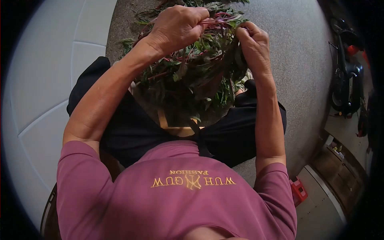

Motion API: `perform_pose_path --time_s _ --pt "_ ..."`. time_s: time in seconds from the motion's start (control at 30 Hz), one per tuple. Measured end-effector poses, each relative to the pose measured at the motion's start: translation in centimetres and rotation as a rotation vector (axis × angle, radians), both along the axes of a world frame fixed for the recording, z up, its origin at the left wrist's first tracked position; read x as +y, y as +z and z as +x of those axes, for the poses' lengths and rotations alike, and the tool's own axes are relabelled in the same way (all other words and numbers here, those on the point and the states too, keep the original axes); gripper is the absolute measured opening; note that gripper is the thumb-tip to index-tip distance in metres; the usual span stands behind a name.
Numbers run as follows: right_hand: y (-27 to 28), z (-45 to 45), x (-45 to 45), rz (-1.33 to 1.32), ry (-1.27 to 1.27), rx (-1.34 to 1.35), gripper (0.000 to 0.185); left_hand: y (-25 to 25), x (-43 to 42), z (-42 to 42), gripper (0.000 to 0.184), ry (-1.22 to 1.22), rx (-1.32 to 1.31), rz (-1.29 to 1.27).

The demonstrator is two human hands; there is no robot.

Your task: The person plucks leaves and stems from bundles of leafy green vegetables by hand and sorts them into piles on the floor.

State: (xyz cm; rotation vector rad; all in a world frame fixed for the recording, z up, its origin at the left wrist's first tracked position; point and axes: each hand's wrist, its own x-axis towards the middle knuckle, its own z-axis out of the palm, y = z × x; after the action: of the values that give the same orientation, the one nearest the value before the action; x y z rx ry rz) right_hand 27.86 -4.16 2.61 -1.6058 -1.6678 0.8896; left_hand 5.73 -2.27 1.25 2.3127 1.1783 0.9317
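My left hand [180,27] is closed around a bunch of reddish-purple stems of leafy greens [224,19]. To its right, my right hand [255,45] has its thumb and fingers pinched together at the leafy end of the same bunch. Dark green leaves hang down beneath both hands. Below them a large heap of the leafy greens [180,76] fills the space between my knees, leaves and purple stems mixed. Whatever holds the heap from underneath is mostly hidden.
A light wooden frame [184,131] shows between my legs. Grey speckled floor [296,52] spreads around, with white tiles [52,80] on the left. At the far right stand a dark motorbike [348,76], a wooden cabinet [340,160] and a red plastic object [298,191].
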Motion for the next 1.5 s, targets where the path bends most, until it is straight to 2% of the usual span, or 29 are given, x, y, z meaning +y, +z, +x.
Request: perform_pose_path --time_s 0.03,0.13,0.2,0.23,0.27,0.4,0.43,0.5,0.57,0.6,0.67,0.7,0.73,0.8,0.83,0.93,1.0,1.1,1.2,1.23,1.3,1.4,1.47,1.5 --pt "-0.6 1.5 0.5 0.136 -0.046 -0.144 0.023 0.1 -0.2 -0.5 0.018 0.004 0.057 0.077" --pt "0.0 4.7 1.0 0.302 -0.135 -0.335 0.023 0.7 -0.7 -1.4 0.017 0.045 0.044 0.070" --pt "1.0 5.6 0.4 0.207 -0.194 -0.273 0.022 0.1 0.3 -2.9 0.015 0.122 -0.110 0.010" --pt "1.2 6.8 0.4 0.295 -0.239 -0.280 0.021 1.1 0.7 -3.3 0.017 0.170 -0.187 -0.008" --pt "1.8 8.0 0.3 0.329 -0.334 -0.251 0.020 2.5 1.2 -4.5 0.021 0.393 0.150 -0.268" --pt "3.8 11.6 0.1 0.504 -0.587 0.070 0.016 1.5 1.9 -5.5 0.021 0.367 -0.007 -0.227" --pt "3.8 11.5 0.0 0.509 -0.593 0.068 0.016 1.0 2.1 -5.6 0.021 0.354 -0.058 -0.211" --pt "3.9 11.6 -0.3 0.589 -0.597 0.236 0.016 -0.1 2.5 -5.8 0.021 0.316 -0.178 -0.185" --pt "4.3 12.2 -0.5 0.621 -0.609 0.254 0.016 -1.3 2.8 -5.8 0.022 0.277 -0.309 -0.157" --pt "4.5 12.6 -0.7 0.621 -0.618 0.346 0.016 -2.0 2.9 -5.2 0.019 0.262 -0.256 -0.116" --pt "4.7 13.5 -0.9 0.601 -0.621 0.524 0.016 -1.7 1.7 -3.2 0.024 0.058 -0.097 -0.292" --pt "5.0 13.7 -0.9 0.616 -0.622 0.520 0.016 -3.4 1.3 -2.7 0.026 -0.094 0.043 -0.296" --pt "5.3 13.8 -1.1 0.542 -0.640 0.602 0.017 -2.6 0.1 -1.8 0.030 -0.207 0.382 -0.287" --pt "5.9 13.9 -1.7 0.397 -0.634 0.654 0.019 -3.5 -1.4 -1.5 0.038 -0.222 0.491 -0.120" --pt "6.0 13.8 -1.9 0.396 -0.641 0.651 0.019 -3.4 -1.0 -1.3 0.038 -0.192 0.477 -0.121" --pt "5.8 12.7 -2.4 0.264 -0.434 0.558 0.019 -2.6 1.3 -1.4 0.029 -0.141 -0.026 -0.295" --pt "4.8 11.0 -2.2 0.177 -0.316 0.564 0.018 -1.6 1.1 -0.8 0.026 -0.133 -0.208 -0.395" --pt "3.3 8.0 -1.7 0.024 -0.107 0.563 0.017 -0.1 0.0 1.2 0.027 -0.212 -0.296 -0.440" --pt "2.5 3.5 -1.4 0.025 -0.037 0.440 0.019 -0.4 -0.8 3.2 0.030 -0.311 -0.380 -0.558" --pt "2.1 2.6 -1.2 0.030 0.014 0.421 0.019 -0.2 -0.9 3.5 0.032 -0.339 -0.333 -0.647" --pt "1.7 0.9 -0.9 0.029 0.096 0.398 0.020 -0.2 -1.8 4.5 0.032 -0.340 -0.430 -0.728" --pt "2.1 -0.7 -0.6 0.068 0.212 0.304 0.018 -0.1 -0.9 3.8 0.025 -0.297 -0.412 -0.747" --pt "3.1 0.3 -0.3 0.012 0.119 0.368 0.019 -0.2 -0.1 2.5 0.019 -0.271 -0.515 -0.735" --pt "4.8 0.5 -0.5 -0.051 0.029 0.374 0.019 0.6 0.0 1.7 0.015 -0.204 -0.621 -0.848"
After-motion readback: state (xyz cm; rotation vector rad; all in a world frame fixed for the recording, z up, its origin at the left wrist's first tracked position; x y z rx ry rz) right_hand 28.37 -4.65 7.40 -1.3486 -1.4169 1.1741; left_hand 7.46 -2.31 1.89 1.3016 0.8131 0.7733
